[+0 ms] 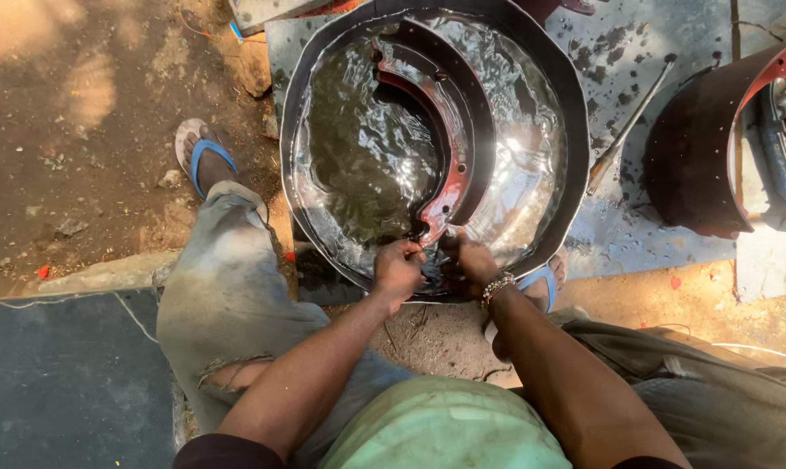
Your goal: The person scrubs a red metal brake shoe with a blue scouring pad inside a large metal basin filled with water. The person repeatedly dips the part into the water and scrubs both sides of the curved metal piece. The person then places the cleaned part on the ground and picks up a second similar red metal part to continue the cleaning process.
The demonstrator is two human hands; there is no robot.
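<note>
A round metal basin point(575, 130) full of rippling liquid sits on the ground in front of me. A curved, reddish-brown metal brake shoe point(462, 122) lies half sunk in it. My left hand point(398, 267) grips the near end of the shoe at the basin's front rim. My right hand point(473, 260), with a beaded band at the wrist, is dipped in the liquid beside that same end, fingers closed on it.
A second curved brake shoe point(705, 148) stands at the right on a grey slab point(636, 234). A long metal rod point(629, 126) lies beside the basin. My feet in blue sandals point(203, 156) flank the basin. A dark stone slab point(63, 382) lies lower left.
</note>
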